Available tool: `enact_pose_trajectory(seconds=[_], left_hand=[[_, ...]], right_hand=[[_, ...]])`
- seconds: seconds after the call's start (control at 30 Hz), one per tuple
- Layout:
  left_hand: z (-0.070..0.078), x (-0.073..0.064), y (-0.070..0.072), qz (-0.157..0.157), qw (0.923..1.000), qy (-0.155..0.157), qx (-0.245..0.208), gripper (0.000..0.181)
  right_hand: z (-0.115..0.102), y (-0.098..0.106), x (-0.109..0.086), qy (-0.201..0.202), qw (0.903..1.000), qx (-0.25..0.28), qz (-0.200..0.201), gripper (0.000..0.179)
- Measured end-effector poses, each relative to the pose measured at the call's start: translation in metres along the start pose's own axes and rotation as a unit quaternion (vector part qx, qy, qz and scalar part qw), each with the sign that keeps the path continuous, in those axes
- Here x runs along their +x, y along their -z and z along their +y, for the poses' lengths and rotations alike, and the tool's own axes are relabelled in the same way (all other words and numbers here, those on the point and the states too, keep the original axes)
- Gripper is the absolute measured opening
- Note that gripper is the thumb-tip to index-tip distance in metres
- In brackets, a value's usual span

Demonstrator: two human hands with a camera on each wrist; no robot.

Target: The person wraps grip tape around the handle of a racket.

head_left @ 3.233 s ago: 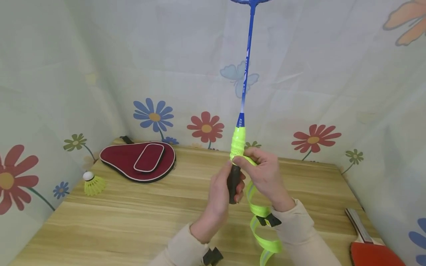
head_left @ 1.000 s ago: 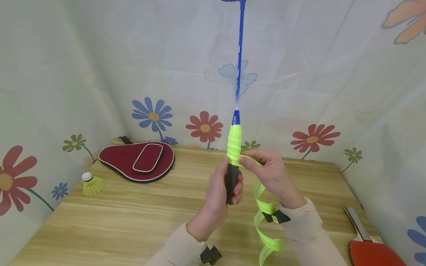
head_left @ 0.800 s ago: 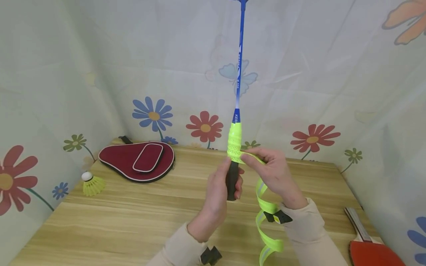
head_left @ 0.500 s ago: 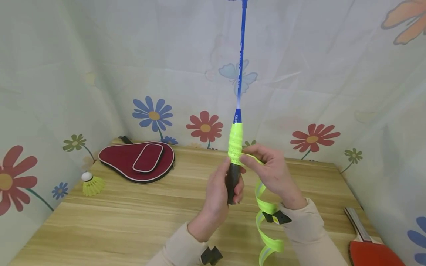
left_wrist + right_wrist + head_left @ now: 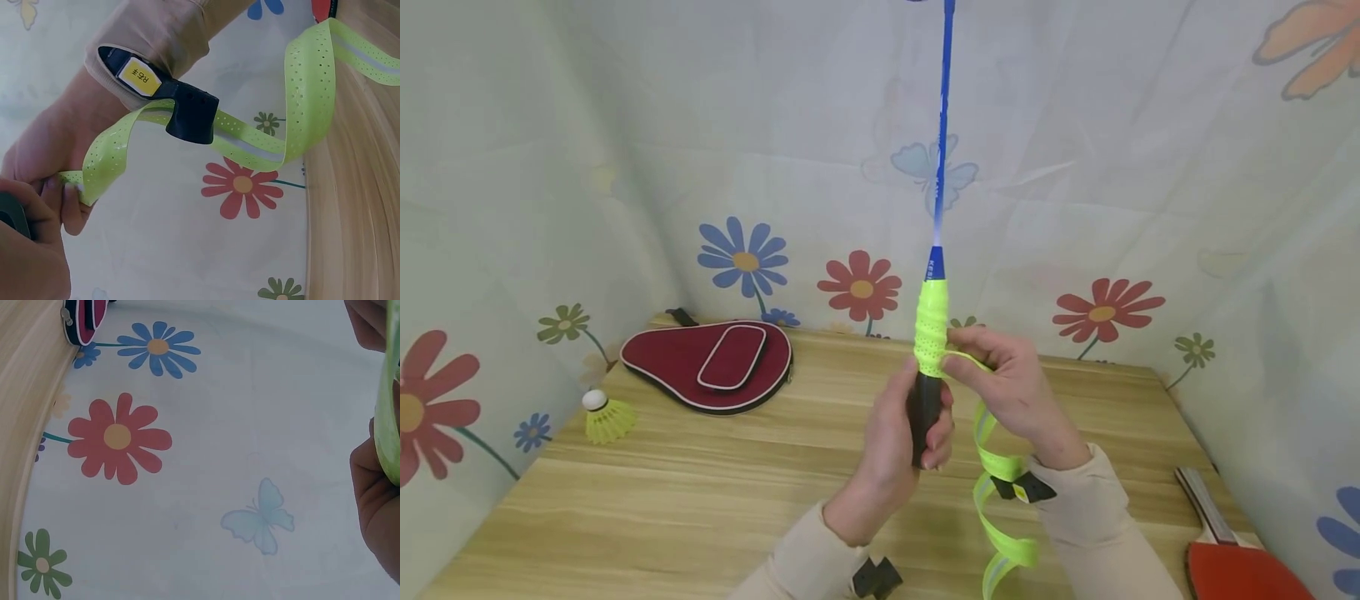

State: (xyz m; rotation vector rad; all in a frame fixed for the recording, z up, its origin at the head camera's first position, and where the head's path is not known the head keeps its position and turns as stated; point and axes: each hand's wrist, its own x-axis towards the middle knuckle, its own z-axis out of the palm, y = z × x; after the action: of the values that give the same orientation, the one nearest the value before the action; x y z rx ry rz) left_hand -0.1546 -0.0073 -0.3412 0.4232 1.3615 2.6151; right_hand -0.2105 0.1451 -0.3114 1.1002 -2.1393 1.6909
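A blue badminton racket [image 5: 943,125] stands nearly upright in the head view, its head cut off at the top. My left hand [image 5: 887,442] grips the black lower part of its handle [image 5: 925,408], thumb just below the wrapped section. Neon yellow-green perforated overgrip tape [image 5: 932,321] winds round the upper handle. With thumb and fingers, my right hand [image 5: 1011,383] pinches the tape's free strip right beside the handle. The rest of the overgrip tape [image 5: 310,87] hangs in loose coils below the right wrist, a grey stripe along its inner face.
On the wooden table [image 5: 700,500], a dark red paddle case [image 5: 670,362] lies at the back left. A yellow shuttlecock [image 5: 608,417] sits at the left edge, and a red table tennis paddle [image 5: 1240,558] at the right. Flower-printed curtains [image 5: 820,150] enclose the table.
Over about three seconds the racket has shifted slightly left and the tape's wrap reaches a little lower on the handle. My right hand has moved slightly right, still pinching the strip.
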Motion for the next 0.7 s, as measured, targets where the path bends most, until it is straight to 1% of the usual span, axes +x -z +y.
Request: enact_pose_trajectory(seconds=[0.07, 0.13, 0.2, 0.3, 0.37, 0.43, 0.47, 0.5, 0.57, 0.63, 0.7], left_hand=[[0.0006, -0.0004, -0.0006, -0.026, 0.9996, 0.002, -0.014, 0.049], [0.001, -0.0007, -0.0004, -0.059, 0.9981, 0.001, -0.021, 0.05], [0.0012, -0.0008, -0.0001, -0.094, 0.9953, -0.002, -0.024, 0.053], [0.0012, -0.0012, 0.0007, -0.149, 0.9883, -0.002, -0.035, 0.054], [0.0011, -0.0015, 0.0013, -0.177, 0.9834, 0.001, -0.041, 0.054], [0.0007, -0.0018, 0.0016, -0.193, 0.9803, 0.003, -0.039, 0.055], [-0.0001, -0.0021, 0.0016, -0.198, 0.9796, 0.0, -0.032, 0.056], [-0.0009, -0.002, 0.0014, -0.2, 0.9795, -0.01, -0.019, 0.058], [-0.0032, -0.001, -0.0002, -0.191, 0.9813, -0.028, 0.005, 0.054], [-0.0053, -0.0001, -0.0018, -0.165, 0.9845, -0.046, 0.035, 0.043], [-0.0066, 0.0013, -0.0031, -0.127, 0.9884, -0.057, 0.061, 0.032]], right_hand=[[-0.0006, 0.0005, 0.0, 0.004, 1.0, 0.001, -0.005, 0.025], [-0.0007, 0.0003, 0.0009, 0.02, 0.9996, 0.012, -0.014, 0.028], [0.0, -0.0002, 0.0025, 0.037, 0.9983, 0.034, -0.031, 0.035], [0.0012, -0.0014, 0.0046, 0.062, 0.993, 0.078, -0.063, 0.045], [0.002, -0.0019, 0.0048, 0.074, 0.989, 0.103, -0.077, 0.043], [0.0018, -0.0021, 0.0041, 0.083, 0.9865, 0.118, -0.077, 0.036], [0.0014, -0.0021, 0.0035, 0.085, 0.9861, 0.123, -0.073, 0.031], [0.0005, -0.0022, 0.0032, 0.088, 0.9863, 0.124, -0.063, 0.027], [-0.0018, -0.0015, 0.003, 0.087, 0.988, 0.123, -0.036, 0.019], [-0.0038, -0.0005, 0.0029, 0.079, 0.9891, 0.124, -0.005, 0.014], [-0.0051, 0.0001, 0.0033, 0.071, 0.9903, 0.117, 0.025, 0.012]])
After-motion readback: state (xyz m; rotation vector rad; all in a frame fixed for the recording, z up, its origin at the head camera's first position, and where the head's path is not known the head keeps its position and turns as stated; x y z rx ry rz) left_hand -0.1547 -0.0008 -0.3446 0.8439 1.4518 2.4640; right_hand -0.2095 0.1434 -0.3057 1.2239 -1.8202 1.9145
